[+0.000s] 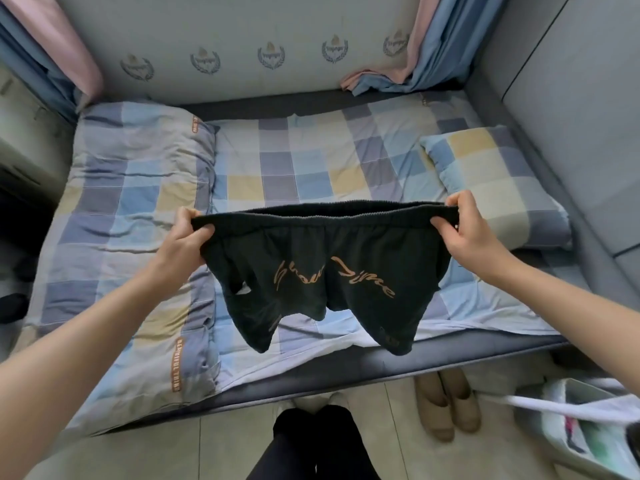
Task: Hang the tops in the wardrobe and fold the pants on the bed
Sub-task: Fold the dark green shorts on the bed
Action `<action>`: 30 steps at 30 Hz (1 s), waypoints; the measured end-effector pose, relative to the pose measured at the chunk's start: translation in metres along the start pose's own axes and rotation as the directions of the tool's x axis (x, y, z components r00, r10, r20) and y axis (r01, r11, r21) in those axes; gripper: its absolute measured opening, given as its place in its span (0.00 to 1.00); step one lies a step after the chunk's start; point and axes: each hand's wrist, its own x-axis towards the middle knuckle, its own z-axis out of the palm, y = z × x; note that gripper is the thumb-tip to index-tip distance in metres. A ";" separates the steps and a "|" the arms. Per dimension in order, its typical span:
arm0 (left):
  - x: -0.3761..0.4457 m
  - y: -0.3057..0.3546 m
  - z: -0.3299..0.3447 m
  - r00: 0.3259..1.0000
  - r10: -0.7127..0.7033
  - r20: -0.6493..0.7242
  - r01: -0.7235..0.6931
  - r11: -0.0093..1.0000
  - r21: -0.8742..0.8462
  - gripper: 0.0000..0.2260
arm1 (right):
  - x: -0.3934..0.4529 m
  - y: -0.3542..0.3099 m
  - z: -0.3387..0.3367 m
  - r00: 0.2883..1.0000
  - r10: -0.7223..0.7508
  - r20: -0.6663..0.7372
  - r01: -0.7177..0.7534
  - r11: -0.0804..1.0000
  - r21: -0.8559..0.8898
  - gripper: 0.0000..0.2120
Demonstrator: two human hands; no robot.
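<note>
Above bed point(311, 161), shorts point(311, 268) waistband crosswise; legs down

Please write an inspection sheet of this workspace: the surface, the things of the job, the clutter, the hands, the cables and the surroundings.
Surface: bed with a checked sheet, lightly wrinkled.
Job's things: black shorts with orange lettering, held up by the waistband above the bed, legs hanging free, not yet folded.
Clutter: folded checked quilt on the left of the bed; pillow on the right.
Hands: left hand and right hand each grip one end of the waistband.
Cables: nothing seen.
Surroundings: beige slippers on the floor by the bed; white bag at lower right; pink and blue curtains at the back.
</note>
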 end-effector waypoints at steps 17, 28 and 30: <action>-0.048 -0.079 -0.039 0.536 -0.707 0.462 0.438 0.700 0.564 0.28 | -0.028 0.069 0.002 0.345 0.335 0.877 -0.644 0.764 -0.038 0.20; 0.157 -0.202 -0.004 0.956 -0.283 0.076 0.230 0.885 0.403 0.04 | 0.115 0.185 0.150 0.886 0.335 0.320 -0.353 0.936 -0.003 0.07; 0.195 -0.258 0.016 0.979 -0.195 -0.060 0.200 0.862 0.467 0.01 | 0.132 0.233 0.203 0.910 0.365 0.194 -0.371 0.929 -0.007 0.04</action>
